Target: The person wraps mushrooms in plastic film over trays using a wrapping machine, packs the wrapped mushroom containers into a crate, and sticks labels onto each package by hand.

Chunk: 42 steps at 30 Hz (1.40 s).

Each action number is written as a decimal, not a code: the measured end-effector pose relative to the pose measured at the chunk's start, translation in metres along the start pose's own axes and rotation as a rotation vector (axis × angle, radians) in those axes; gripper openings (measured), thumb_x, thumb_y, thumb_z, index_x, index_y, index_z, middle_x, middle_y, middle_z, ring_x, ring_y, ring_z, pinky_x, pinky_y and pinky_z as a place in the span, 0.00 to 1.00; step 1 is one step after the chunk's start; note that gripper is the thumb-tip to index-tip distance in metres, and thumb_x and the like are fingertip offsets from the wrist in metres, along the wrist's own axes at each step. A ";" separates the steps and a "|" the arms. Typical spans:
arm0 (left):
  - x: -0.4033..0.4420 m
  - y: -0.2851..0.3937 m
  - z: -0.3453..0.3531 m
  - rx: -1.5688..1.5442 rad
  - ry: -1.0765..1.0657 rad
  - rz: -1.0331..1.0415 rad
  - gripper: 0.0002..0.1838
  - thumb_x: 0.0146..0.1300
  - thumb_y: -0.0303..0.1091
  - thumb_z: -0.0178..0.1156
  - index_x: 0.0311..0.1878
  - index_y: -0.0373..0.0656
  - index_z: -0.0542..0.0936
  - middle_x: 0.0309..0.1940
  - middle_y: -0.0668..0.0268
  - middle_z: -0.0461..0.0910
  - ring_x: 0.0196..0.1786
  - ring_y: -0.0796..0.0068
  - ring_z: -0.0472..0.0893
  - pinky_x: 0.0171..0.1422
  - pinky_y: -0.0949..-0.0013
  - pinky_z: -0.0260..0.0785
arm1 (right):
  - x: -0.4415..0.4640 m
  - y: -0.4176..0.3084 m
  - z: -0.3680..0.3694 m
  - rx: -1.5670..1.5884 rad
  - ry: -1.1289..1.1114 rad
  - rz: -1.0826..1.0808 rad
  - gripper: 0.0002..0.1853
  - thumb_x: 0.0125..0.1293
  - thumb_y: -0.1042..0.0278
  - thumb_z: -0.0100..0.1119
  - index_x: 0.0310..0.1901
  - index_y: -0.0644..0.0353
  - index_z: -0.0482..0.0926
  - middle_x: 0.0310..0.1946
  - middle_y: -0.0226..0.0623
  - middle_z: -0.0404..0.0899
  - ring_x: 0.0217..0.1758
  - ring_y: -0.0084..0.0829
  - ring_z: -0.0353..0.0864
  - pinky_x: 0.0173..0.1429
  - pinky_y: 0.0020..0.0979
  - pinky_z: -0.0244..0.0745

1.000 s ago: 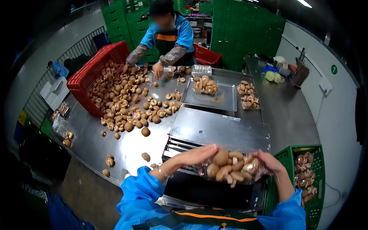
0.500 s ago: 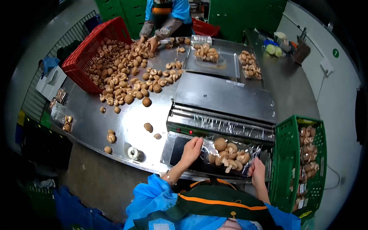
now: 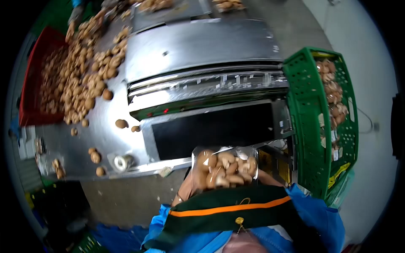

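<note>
- Holding a clear-wrapped pack of mushrooms (image 3: 230,168) in both hands, the person in the head view keeps it in front of the dark green apron (image 3: 219,213), at the near edge of the steel surface (image 3: 103,141).
- The right hand (image 3: 188,184) is at the pack's left end and the left hand (image 3: 264,177) at its right end; both hold the pack, though it and the apron hide most of their fingers, so their exact spread cannot be told.
- Just beyond the pack lies a flat black plate (image 3: 213,130), with a metal machine (image 3: 202,48) behind it, two small red lights showing on its front.
- At the left, a red crate (image 3: 31,90) lies tipped on its side, and loose mushrooms (image 3: 80,84) spread from it over the surface.
- A few single mushrooms and a pale roll (image 3: 122,162) sit nearer the front edge.
- At the right, a green crate (image 3: 310,122) holds more wrapped packs (image 3: 332,90).
- At the top left, a co-worker's hands (image 3: 70,32) reach to the loose mushrooms, well apart from the person's own; motion blurs them.
</note>
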<state>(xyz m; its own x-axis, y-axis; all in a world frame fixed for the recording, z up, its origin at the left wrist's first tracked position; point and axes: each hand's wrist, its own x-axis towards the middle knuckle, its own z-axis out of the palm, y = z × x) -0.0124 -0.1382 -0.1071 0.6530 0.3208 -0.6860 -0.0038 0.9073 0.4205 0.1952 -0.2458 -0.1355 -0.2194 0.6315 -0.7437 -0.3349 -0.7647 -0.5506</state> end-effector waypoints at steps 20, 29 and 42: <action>0.088 0.115 0.264 1.011 -0.385 0.723 0.14 0.56 0.25 0.55 0.48 0.39 0.71 0.54 0.57 0.65 0.53 0.69 0.69 0.55 0.70 0.61 | -0.335 -0.025 -0.342 0.875 1.173 -0.936 0.20 0.64 0.52 0.48 0.49 0.59 0.70 0.43 0.39 0.74 0.42 0.34 0.75 0.46 0.35 0.73; 0.072 0.168 0.169 0.838 0.202 0.922 0.10 0.59 0.20 0.50 0.44 0.40 0.72 0.51 0.63 0.67 0.49 0.78 0.69 0.48 0.76 0.64 | -0.306 0.024 -0.490 -0.171 2.431 0.494 0.26 0.55 0.38 0.49 0.39 0.54 0.78 0.36 0.42 0.79 0.33 0.42 0.79 0.34 0.41 0.74; 0.035 0.324 0.045 0.899 0.769 1.095 0.26 0.59 0.28 0.53 0.61 0.38 0.60 0.57 0.58 0.64 0.58 0.69 0.65 0.56 0.68 0.61 | 0.214 -0.532 -0.040 -0.414 0.240 -0.488 0.34 0.61 0.41 0.43 0.60 0.59 0.59 0.57 0.35 0.63 0.42 0.30 0.72 0.40 0.32 0.72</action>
<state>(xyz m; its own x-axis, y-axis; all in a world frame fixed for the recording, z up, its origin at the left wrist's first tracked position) 0.0429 0.1544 0.0314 0.1188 0.9800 0.1594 0.4141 -0.1949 0.8891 0.3634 0.2911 -0.0174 0.0934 0.9071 -0.4103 0.0447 -0.4156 -0.9085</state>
